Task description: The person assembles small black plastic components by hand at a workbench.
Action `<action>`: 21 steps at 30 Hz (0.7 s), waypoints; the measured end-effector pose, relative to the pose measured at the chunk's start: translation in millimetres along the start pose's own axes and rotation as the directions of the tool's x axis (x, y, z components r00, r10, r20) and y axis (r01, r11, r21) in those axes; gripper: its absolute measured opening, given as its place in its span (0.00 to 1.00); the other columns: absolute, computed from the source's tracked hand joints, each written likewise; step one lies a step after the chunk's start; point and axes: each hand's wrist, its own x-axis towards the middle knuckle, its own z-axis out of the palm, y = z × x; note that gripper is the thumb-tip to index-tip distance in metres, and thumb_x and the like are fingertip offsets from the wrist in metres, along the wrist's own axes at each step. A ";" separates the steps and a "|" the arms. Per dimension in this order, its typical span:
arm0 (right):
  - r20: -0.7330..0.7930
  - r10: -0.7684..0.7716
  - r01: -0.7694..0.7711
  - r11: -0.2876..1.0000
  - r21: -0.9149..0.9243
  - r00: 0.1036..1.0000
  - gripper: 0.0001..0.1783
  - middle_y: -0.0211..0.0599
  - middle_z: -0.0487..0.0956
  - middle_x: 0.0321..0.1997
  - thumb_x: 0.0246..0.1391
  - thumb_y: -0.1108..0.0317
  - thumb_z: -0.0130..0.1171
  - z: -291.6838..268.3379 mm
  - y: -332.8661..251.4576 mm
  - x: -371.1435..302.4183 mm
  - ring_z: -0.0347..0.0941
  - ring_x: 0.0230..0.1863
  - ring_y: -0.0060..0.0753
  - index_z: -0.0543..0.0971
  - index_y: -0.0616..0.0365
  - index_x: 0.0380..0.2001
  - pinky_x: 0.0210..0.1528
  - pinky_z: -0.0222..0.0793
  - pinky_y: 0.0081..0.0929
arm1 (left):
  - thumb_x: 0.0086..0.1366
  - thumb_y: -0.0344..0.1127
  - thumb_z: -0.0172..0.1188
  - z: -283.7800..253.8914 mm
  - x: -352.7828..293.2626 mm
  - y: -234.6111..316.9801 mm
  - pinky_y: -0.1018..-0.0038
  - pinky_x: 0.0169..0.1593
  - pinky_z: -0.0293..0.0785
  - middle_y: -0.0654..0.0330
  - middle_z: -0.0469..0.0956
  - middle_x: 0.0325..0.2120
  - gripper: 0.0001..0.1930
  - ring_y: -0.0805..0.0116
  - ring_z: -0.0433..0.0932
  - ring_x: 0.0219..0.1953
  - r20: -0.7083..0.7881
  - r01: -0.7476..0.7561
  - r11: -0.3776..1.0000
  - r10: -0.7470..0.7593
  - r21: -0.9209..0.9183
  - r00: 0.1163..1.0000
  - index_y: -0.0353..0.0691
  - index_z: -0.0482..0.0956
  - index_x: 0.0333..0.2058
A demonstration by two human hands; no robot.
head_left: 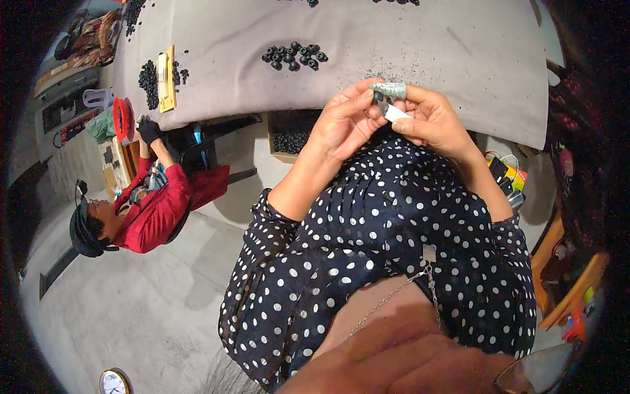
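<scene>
Both hands are together in front of my chest, just over the near edge of the cloth-covered table [420, 46]. My left hand [344, 126] pinches a small black rubber-like part [378, 97] between thumb and fingers. Closed around a small trimming blade with a white handle [396, 114], my right hand [438, 121] has its metal end against or very near the black part. A grey-green speckled wrap [389, 89] covers the right index finger. Fingers partly hide the black part, so its exact shape is unclear. Dark crumbs lie on the cloth beyond my hands.
A cluster of black round parts [295, 56] sits on the table, with more parts [149, 85] beside a yellow board [167, 79] at left. Below the edge is a box of black pieces [290, 142]. A person in red [157, 210] works at left, near a red basin [121, 119].
</scene>
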 end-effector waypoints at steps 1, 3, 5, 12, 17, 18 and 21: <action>-0.002 0.000 0.000 1.000 0.000 1.000 0.26 0.21 0.72 0.28 0.50 0.69 0.60 0.8 -0.1 -0.2 0.58 0.19 0.06 0.69 0.60 0.54 0.18 0.52 0.07 | 0.61 0.30 0.55 2.1 -0.3 -0.4 0.72 0.39 0.76 0.60 0.75 0.31 0.13 0.73 0.73 0.29 -0.032 -0.011 0.999 0.012 0.031 0.999 0.34 0.73 0.44; -0.022 -0.001 0.001 1.000 -0.003 1.000 0.25 0.21 0.72 0.27 0.50 0.68 0.60 1.8 0.4 0.4 0.58 0.19 0.06 0.69 0.60 0.53 0.18 0.53 0.07 | 0.61 0.30 0.55 2.1 -0.7 -0.9 0.72 0.39 0.76 0.60 0.75 0.30 0.13 0.73 0.74 0.29 -0.065 -0.023 0.998 0.027 0.065 0.997 0.34 0.73 0.45; -0.015 0.026 -0.026 1.000 0.009 1.000 0.25 0.20 0.72 0.26 0.50 0.68 0.60 0.7 -1.5 0.1 0.58 0.19 0.06 0.70 0.59 0.53 0.18 0.53 0.07 | 0.61 0.30 0.55 -1.8 -1.4 -1.7 0.72 0.38 0.76 0.60 0.76 0.30 0.13 0.73 0.74 0.29 -0.037 -0.027 0.998 0.029 0.049 0.999 0.35 0.73 0.45; 0.011 0.040 -0.040 0.999 0.005 0.999 0.24 0.21 0.75 0.29 0.50 0.68 0.59 -0.6 -0.3 0.6 0.59 0.19 0.06 0.71 0.59 0.52 0.17 0.53 0.06 | 0.61 0.30 0.55 -6.7 0.4 -2.2 0.73 0.38 0.76 0.60 0.76 0.32 0.13 0.73 0.74 0.30 0.008 0.045 0.998 -0.044 -0.050 0.999 0.36 0.73 0.45; 0.001 0.053 -0.053 0.998 0.016 0.999 0.25 0.20 0.74 0.27 0.50 0.68 0.59 -2.3 0.9 0.1 0.59 0.18 0.06 0.71 0.58 0.52 0.17 0.52 0.06 | 0.61 0.31 0.55 -8.4 0.0 -3.8 0.73 0.38 0.76 0.60 0.76 0.33 0.13 0.73 0.74 0.29 0.007 0.064 0.996 -0.064 -0.062 0.998 0.36 0.72 0.45; -0.012 0.071 -0.071 0.997 0.001 0.997 0.25 0.20 0.73 0.27 0.50 0.67 0.59 -2.8 1.0 -0.2 0.59 0.17 0.06 0.71 0.58 0.52 0.16 0.52 0.06 | 0.61 0.31 0.55 -7.8 -0.3 -3.7 0.73 0.38 0.76 0.60 0.76 0.33 0.13 0.73 0.74 0.29 0.007 0.064 0.996 -0.064 -0.063 0.998 0.36 0.72 0.45; -0.022 0.051 -0.051 0.999 0.012 0.998 0.25 0.20 0.74 0.27 0.50 0.67 0.59 -3.2 4.7 1.2 0.59 0.17 0.07 0.71 0.58 0.52 0.15 0.51 0.06 | 0.62 0.31 0.54 -5.5 -1.3 -3.3 0.73 0.38 0.76 0.60 0.76 0.33 0.13 0.73 0.74 0.29 0.000 0.073 0.995 -0.073 -0.062 0.997 0.35 0.72 0.46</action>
